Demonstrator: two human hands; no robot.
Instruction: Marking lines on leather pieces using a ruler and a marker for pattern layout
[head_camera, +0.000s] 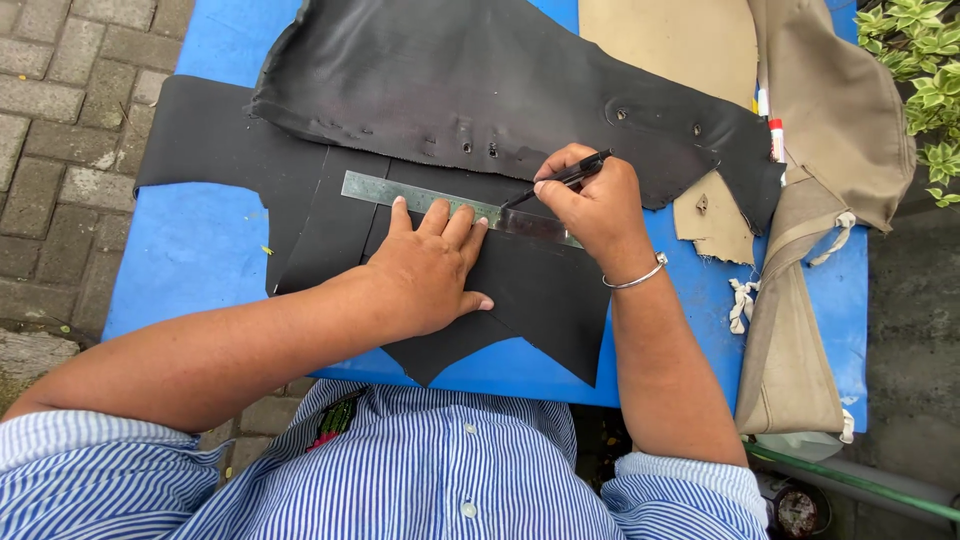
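— What is the left hand (432, 268) doing?

— It lies flat, fingers spread, palm down on a flat piece of black fabric (540, 300) that rests on the blue bench (200, 250). The fingertips press on the lower edge of a long steel ruler (400, 194), which runs slantwise across the fabric from upper left to lower right. That grip is spread wide and closes on nothing.

— And the right hand (597, 205)?

— Its grip is pressed together, pinching a slim black pen-like tool (560, 180) between thumb and fingers. The tool slants down to the left, and its tip meets the ruler's upper edge just beside the left fingertips. Whether it is a pen or a blade I cannot tell. A thin silver bangle (637, 279) sits on that wrist.

— What lies around them?

— Above the ruler, a larger worn black cover with small holes (480, 80) overlaps the flat piece. To the right, a beige fabric cover (830, 130) hangs over the bench's edge, with a small beige scrap (715, 225) near the right hand. Beside the cover lies a thin white marker with a red cap (775, 135). The person wears a blue-and-white striped shirt (430, 470). Grey paving bricks (50, 150) show at the left, green leaves (925, 80) at the top right.
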